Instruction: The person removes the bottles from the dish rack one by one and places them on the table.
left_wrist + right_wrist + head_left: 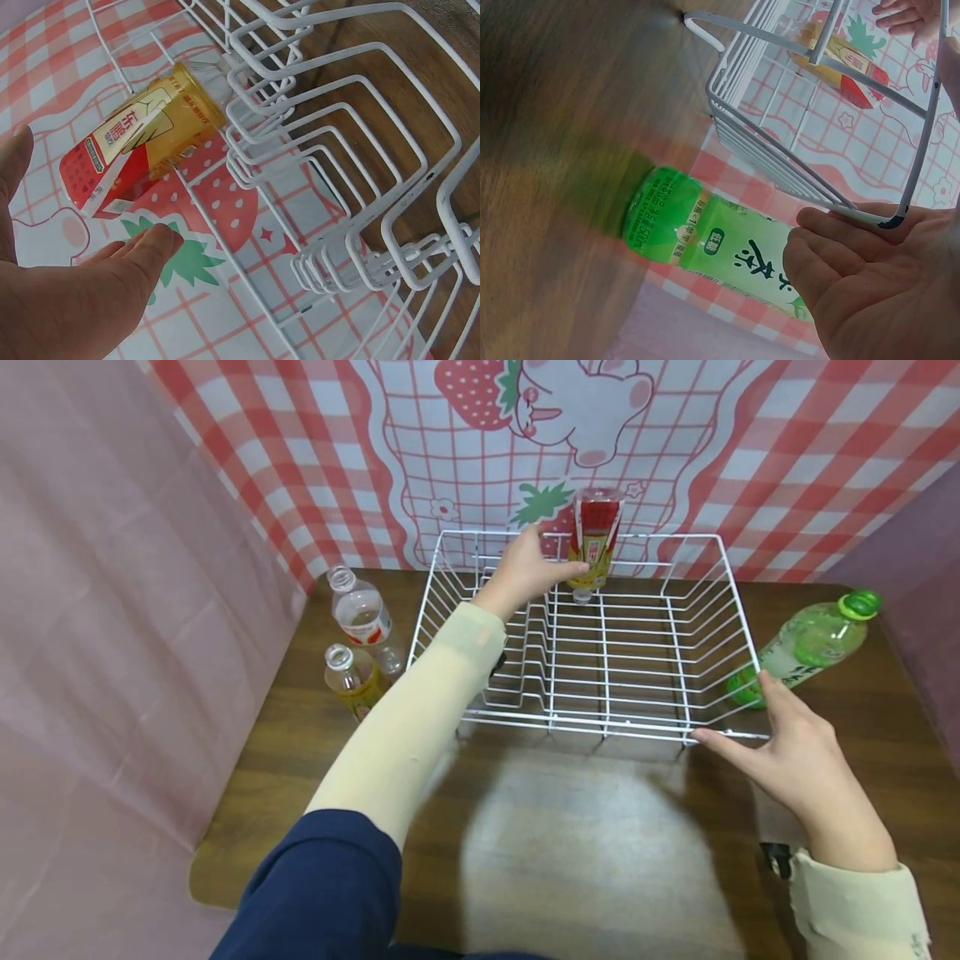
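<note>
A bottle with a red and yellow label [596, 539] stands neck-down at the back of the white wire dish rack [622, 720]. My left hand [528, 568] reaches over the rack beside this bottle. In the left wrist view its thumb and fingers are spread, with a gap between them and the bottle [142, 142]. At the rack's front right corner, my right hand [802, 752] touches the rim, thumb along the front wire and fingers on the right side. In the right wrist view those fingers look fairly straight outside the corner, near a green tea bottle [727, 247].
Right of the rack, the green-capped bottle [813, 639] leans at a slant in the head view. On the left stand a clear bottle [363, 618] and a bottle with a yellow label [356, 685]. Behind hangs a red checked cloth [337, 468]; everything is on a wooden table [277, 777].
</note>
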Motion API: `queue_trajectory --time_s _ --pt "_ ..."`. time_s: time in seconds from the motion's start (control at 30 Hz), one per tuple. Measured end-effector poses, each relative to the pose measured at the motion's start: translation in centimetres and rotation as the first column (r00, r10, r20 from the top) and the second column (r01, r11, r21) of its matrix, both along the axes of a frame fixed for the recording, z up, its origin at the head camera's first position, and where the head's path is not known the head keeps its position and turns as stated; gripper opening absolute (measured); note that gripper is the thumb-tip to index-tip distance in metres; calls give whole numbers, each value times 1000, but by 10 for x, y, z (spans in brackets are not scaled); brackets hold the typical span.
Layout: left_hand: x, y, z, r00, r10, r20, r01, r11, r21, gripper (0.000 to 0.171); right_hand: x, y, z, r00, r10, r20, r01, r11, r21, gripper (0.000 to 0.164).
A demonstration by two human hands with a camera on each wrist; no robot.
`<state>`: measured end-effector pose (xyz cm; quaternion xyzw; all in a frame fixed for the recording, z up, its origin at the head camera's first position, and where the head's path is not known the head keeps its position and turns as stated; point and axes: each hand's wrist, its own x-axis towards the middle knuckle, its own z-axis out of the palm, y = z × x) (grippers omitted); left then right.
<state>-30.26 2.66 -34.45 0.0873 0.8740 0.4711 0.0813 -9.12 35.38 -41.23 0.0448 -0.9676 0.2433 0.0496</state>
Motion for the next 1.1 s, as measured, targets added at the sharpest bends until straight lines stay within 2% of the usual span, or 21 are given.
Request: queue_trajectory --time_s 0.13,0.3,0.73,1.1 --pt "-2 1 -1 1000 -12 -8 12 1000 18 92 0 0 -1 1000 0 0 0 1000 -5 116" --pt "-4 2 -3 1000 -11 26 9 998 57 89 1 -1 -1 1000 1 15 -1 1000 -15 117" --pt "-12 9 -7 999 -36 18 35 998 60 81 0 -1 2 1000 -1 21 1 1000 -17 118" --pt "-16 16 -12 998 -25 57 22 998 65 79 1 0 2 1000 -6 25 6 1000 -4 118"
